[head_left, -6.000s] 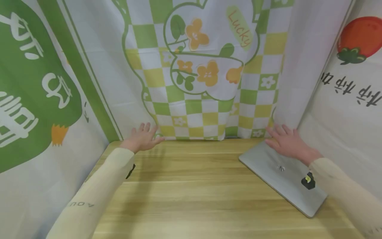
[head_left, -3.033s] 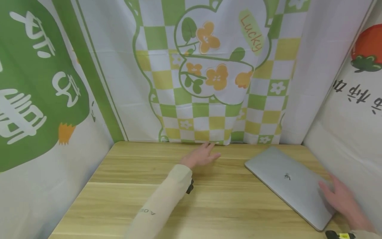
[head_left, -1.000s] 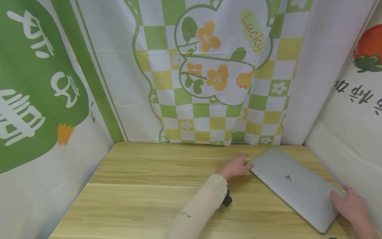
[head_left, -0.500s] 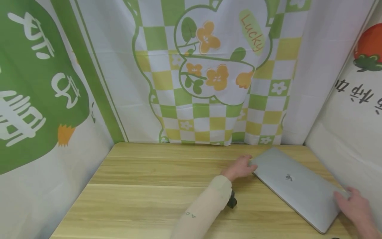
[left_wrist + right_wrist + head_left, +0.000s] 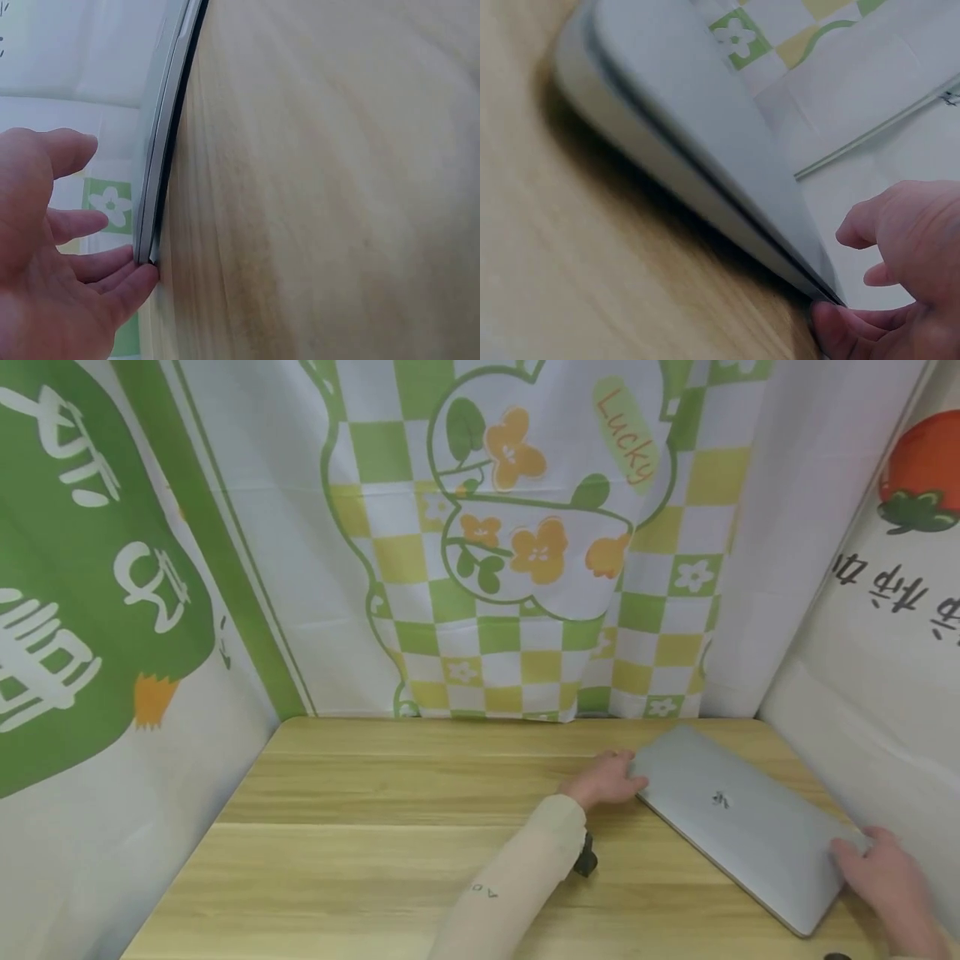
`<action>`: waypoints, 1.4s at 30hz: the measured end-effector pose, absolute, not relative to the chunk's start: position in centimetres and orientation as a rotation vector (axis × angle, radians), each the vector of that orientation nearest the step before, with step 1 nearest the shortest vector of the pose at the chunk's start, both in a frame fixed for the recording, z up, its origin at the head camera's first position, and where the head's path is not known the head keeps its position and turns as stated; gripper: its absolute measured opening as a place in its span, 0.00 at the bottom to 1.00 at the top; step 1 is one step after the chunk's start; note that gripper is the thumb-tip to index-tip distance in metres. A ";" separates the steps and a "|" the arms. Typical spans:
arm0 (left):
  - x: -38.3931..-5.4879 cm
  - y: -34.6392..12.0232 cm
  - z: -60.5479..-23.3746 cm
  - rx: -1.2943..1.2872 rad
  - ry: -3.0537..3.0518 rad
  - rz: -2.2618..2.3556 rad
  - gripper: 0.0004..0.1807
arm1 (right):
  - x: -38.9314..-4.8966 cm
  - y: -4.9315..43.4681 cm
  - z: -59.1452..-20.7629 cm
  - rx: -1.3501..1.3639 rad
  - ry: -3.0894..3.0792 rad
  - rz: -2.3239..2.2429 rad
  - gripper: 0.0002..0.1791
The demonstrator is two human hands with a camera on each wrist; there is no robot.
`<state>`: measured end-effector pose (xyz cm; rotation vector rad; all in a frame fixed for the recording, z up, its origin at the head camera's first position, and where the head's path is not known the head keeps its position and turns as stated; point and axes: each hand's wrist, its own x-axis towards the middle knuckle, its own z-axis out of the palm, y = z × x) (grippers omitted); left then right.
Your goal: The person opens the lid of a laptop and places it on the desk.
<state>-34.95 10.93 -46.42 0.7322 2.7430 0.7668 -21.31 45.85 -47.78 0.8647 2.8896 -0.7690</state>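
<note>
A closed silver laptop (image 5: pixel 742 835) lies at an angle on the right part of the wooden table, a dark logo on its lid. At its left corner my left hand (image 5: pixel 606 778) has its fingers against the edge, the thumb above the lid. The left wrist view shows the fingertips (image 5: pixel 135 285) at the underside of that corner. My right hand (image 5: pixel 888 872) holds the opposite right corner, thumb over the lid. In the right wrist view its fingertips (image 5: pixel 829 322) tuck below the laptop's corner. The farther fingers of both hands are partly hidden in the head view.
The wooden table (image 5: pixel 360 860) meets a checked curtain (image 5: pixel 487 635) at its back edge. Printed cloth walls stand close on the left (image 5: pixel 97 610) and right (image 5: pixel 862 693). A black wrist device (image 5: pixel 586 857) sits below the left sleeve.
Both hands have come from above the far table edge to opposite corners of the laptop. The left hand crossed rightward over the table. During the last half second the hands and laptop barely moved.
</note>
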 end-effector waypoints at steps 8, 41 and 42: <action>-34.8 11.5 -46.3 0.684 2.770 0.676 0.34 | -21.4 45.8 -47.6 0.834 2.900 -0.772 0.42; -34.6 13.1 -46.4 0.530 2.907 0.466 0.20 | -21.1 45.3 -46.7 0.769 2.868 -0.753 0.40; -34.7 13.1 -46.4 0.528 2.907 0.475 0.19 | -21.1 45.3 -46.6 0.765 2.867 -0.756 0.39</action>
